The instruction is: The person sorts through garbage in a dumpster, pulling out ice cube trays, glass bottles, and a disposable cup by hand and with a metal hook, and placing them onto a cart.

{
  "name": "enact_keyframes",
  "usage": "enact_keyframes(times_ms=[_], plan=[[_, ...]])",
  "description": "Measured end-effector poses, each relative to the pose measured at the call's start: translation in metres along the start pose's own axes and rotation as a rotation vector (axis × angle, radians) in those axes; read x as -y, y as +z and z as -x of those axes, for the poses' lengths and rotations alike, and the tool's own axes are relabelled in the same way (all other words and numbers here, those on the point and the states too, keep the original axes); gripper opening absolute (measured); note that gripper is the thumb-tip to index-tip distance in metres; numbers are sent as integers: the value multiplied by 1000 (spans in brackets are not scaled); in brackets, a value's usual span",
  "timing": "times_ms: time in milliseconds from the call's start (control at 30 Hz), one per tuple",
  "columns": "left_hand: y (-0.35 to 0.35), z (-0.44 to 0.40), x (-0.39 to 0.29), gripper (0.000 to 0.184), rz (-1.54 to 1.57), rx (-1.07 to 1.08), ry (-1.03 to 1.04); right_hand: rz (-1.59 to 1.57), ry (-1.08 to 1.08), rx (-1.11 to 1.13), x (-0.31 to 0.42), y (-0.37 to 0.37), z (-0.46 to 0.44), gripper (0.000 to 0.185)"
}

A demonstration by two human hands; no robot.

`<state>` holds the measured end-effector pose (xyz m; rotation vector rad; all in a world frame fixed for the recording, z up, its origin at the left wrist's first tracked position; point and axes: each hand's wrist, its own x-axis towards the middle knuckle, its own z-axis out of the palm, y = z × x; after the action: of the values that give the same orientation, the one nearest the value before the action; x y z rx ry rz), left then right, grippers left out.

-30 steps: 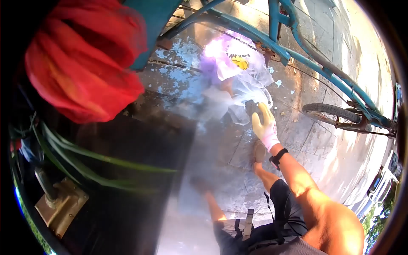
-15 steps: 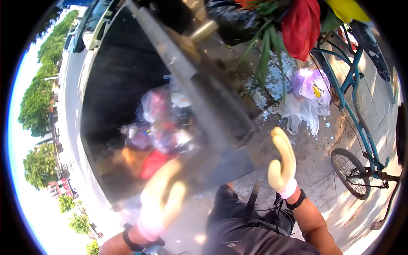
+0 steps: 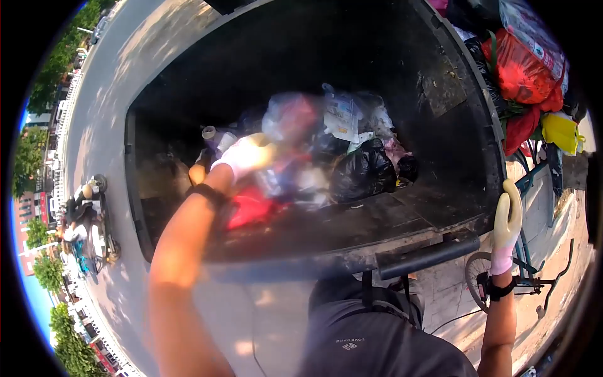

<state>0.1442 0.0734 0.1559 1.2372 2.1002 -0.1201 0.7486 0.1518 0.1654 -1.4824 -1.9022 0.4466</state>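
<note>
A large black bin with trash inside stands in front of me. My left hand, in a pale glove, reaches over the trash; its fingers are smeared by motion, so any hold is hidden. Near it lie a clear plastic bag, a red bag and a plastic cup. Further right in the bin sits a black trash bag. By the bin's right front corner is my right hand, also gloved, fingers stretched upward and apart from the thumb. Whether it touches the rim I cannot tell.
A black bar handle runs along the bin's near edge. To the right, filled bags, one red, are piled above a teal cycle frame with a wheel. On the road at left is a person on a scooter.
The bin's inside now fills more of the view. My left hand has moved forward over the trash. My right hand has shifted right, to beside the bin's right front corner.
</note>
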Motion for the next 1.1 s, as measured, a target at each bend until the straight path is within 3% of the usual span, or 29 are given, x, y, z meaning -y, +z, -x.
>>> enact_keyframes(times_ms=[133,267,300,467,567,667,700,800,933,1000,1033,1100], plan=[[81,-119,164,55,-6,37,-195,256,40,-178,-11,30,-2,32],[149,-165,226,65,62,-48,-329,166,169,-239,-6,41,2,37],[161,-173,232,66,-9,-97,-281,199,174,-214,-6,39,2,40],[210,-226,247,63,-361,-442,124,255,173,-183,-20,26,6,43],[224,-257,243,55,-375,-359,151,322,174,-160,-18,21,6,42],[241,-282,235,46,-359,-256,-42,537,107,-58,-2,15,1,40],[249,-288,236,38,-432,-307,-28,591,45,-47,-2,14,0,37],[256,-284,225,34,-574,-217,61,573,49,-52,5,19,0,37],[292,-250,219,28,-187,-230,-64,581,80,-71,20,26,-1,35],[309,-237,212,35,-132,-293,-180,623,84,-63,16,23,-1,34],[302,-228,200,46,-192,-19,-273,561,108,-91,14,24,1,34],[315,-216,195,44,-227,66,-345,440,155,-151,5,27,5,35]])
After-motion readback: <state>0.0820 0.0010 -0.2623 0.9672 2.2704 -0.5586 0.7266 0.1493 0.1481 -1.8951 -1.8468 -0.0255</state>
